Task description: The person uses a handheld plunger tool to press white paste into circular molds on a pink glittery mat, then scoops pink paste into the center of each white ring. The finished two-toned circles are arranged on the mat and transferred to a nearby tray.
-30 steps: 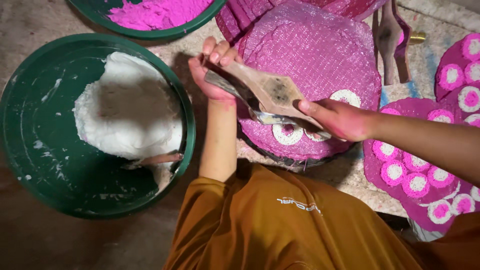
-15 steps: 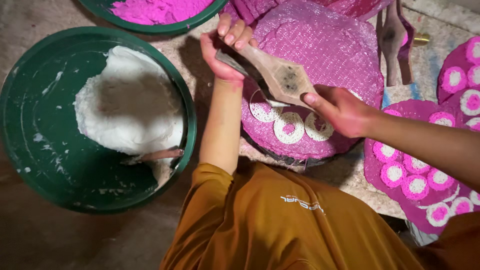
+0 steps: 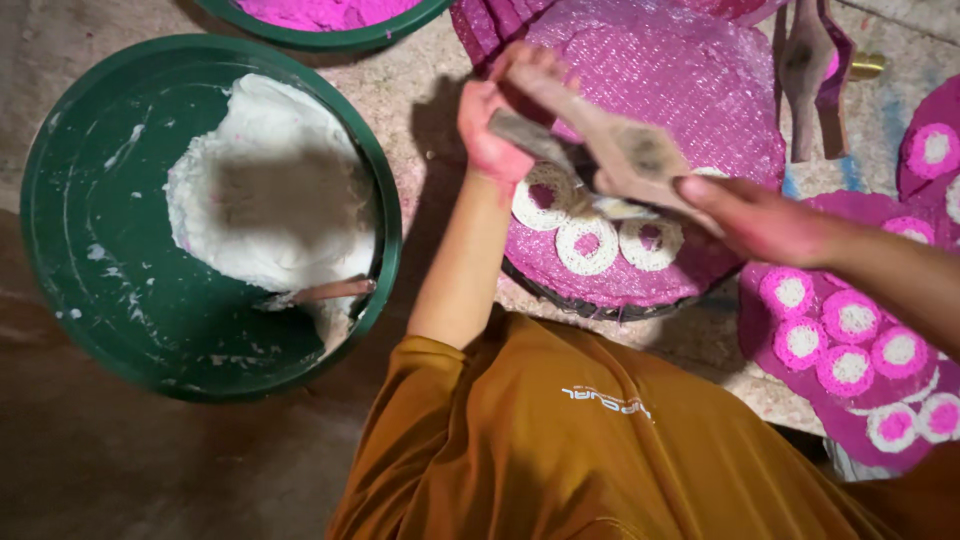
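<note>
On the pink mat, wooden mould lifted; three rings remain.

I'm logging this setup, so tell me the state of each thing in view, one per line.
Left hand: closed on wooden mould.
Right hand: closed on the mould's other end.
Green basin: part full of white dough.
Pink round mat: three white rings on it.
Side mat: covered with pink-and-white rounds.

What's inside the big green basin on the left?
The green basin holds a mound of white paste, with a tool handle lying at its near edge. Smears mark the bare wall. Whatever lies under the paste is hidden.
</note>
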